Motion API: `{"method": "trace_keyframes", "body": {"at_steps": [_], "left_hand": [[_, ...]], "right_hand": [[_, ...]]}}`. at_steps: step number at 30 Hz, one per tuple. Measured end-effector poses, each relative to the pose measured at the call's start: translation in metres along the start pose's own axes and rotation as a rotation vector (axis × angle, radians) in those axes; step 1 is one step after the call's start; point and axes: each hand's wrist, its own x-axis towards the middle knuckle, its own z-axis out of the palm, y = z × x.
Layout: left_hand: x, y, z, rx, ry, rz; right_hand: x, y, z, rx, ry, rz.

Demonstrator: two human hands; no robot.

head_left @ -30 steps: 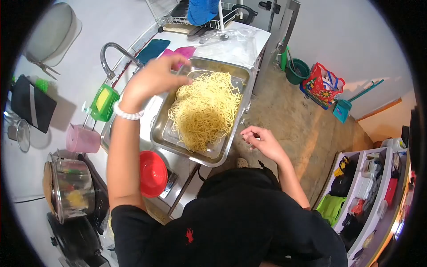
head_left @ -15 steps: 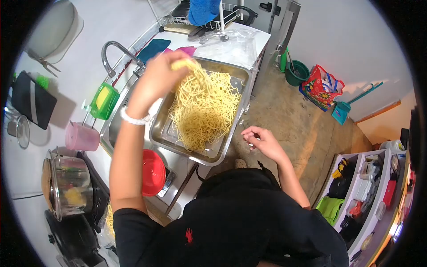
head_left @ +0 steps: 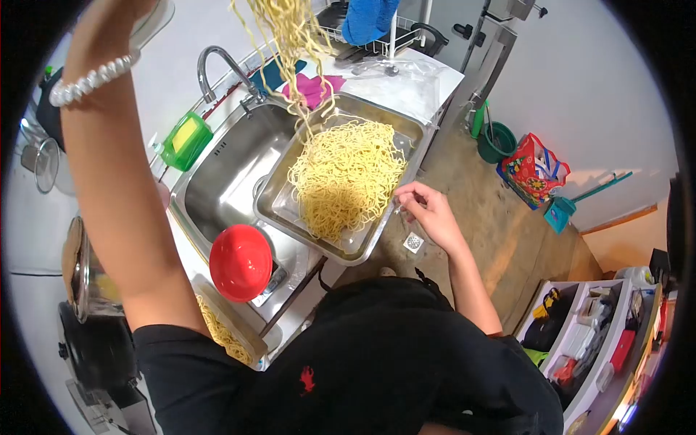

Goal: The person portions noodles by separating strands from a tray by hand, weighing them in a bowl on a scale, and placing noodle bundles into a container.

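My left hand (head_left: 119,16) is raised at the top left, its fingers beyond the frame edge. From that raised hand hangs a bunch of long yellow noodles (head_left: 286,32), with strands trailing down to the tray. A rectangular metal tray (head_left: 290,225) holds a large heap of noodles (head_left: 351,174) and rests over the right side of the sink. My right hand (head_left: 433,217) is beside the tray's right rim, fingers loosely curled and slightly apart. Its fingertips are at the rim; whether they touch it I cannot tell.
A steel sink (head_left: 225,181) with a faucet (head_left: 217,61) lies left of the tray. A red bowl (head_left: 241,262) stands near the front, close to a box of noodles (head_left: 221,330). Green dish soap (head_left: 187,141) is behind the sink. A shelf (head_left: 587,333) stands at right.
My left hand has risen up and left, lifting the noodles higher above the tray. My right hand has come closer to the tray's rim. The view has shifted, showing more of the sink.
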Motion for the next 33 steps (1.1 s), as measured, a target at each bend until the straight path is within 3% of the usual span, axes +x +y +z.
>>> {"method": "trace_keyframes", "body": {"at_steps": [5, 8, 10, 11, 13, 16, 17, 20, 23, 24, 26, 29, 32, 33], "left_hand": [[-0.016, -0.001, 0.018, 0.105, -0.004, -0.032], [-0.039, -0.020, 0.052, 0.192, -0.267, -0.234], [-0.067, -0.066, 0.097, 0.037, -0.495, -0.269], [-0.088, -0.072, 0.121, 0.160, -0.519, -0.268], [-0.152, -0.128, 0.183, 0.097, -0.590, -0.142], [-0.207, -0.126, 0.214, 0.053, -0.570, -0.161], [-0.213, -0.124, 0.218, 0.058, -0.554, -0.191], [-0.188, -0.125, 0.201, 0.082, -0.649, -0.248], [-0.152, -0.114, 0.166, 0.133, -0.556, -0.249], [-0.141, -0.107, 0.151, 0.128, -0.498, -0.201], [-0.118, -0.092, 0.123, 0.075, -0.532, -0.294], [-0.090, -0.068, 0.092, 0.086, -0.456, -0.334], [-0.075, -0.060, 0.070, -0.004, -0.293, -0.227], [-0.062, -0.022, 0.055, 0.021, -0.288, -0.398]], "right_hand": [[0.000, 0.007, 0.007, 0.047, -0.042, 0.025], [-0.001, 0.015, 0.006, 0.014, -0.048, 0.017], [-0.009, 0.005, 0.006, 0.064, 0.090, -0.077], [-0.015, -0.002, 0.006, 0.089, 0.157, -0.126], [-0.024, -0.020, 0.008, -0.073, 0.583, -0.612], [-0.033, -0.040, -0.011, -0.545, 0.828, -1.031], [-0.044, -0.058, -0.013, -0.816, 0.590, -0.709], [-0.032, -0.022, -0.026, -0.717, -0.306, 0.038], [-0.036, -0.024, -0.008, -0.773, -0.144, -0.267], [-0.033, -0.027, -0.005, -0.678, -0.107, -0.275], [-0.022, -0.036, 0.000, -0.486, -0.025, -0.278], [-0.003, -0.044, 0.013, -0.396, 0.102, -0.375], [0.019, -0.061, 0.033, -0.273, 0.162, -0.432], [0.027, -0.069, 0.039, -0.235, 0.176, -0.450]]}}
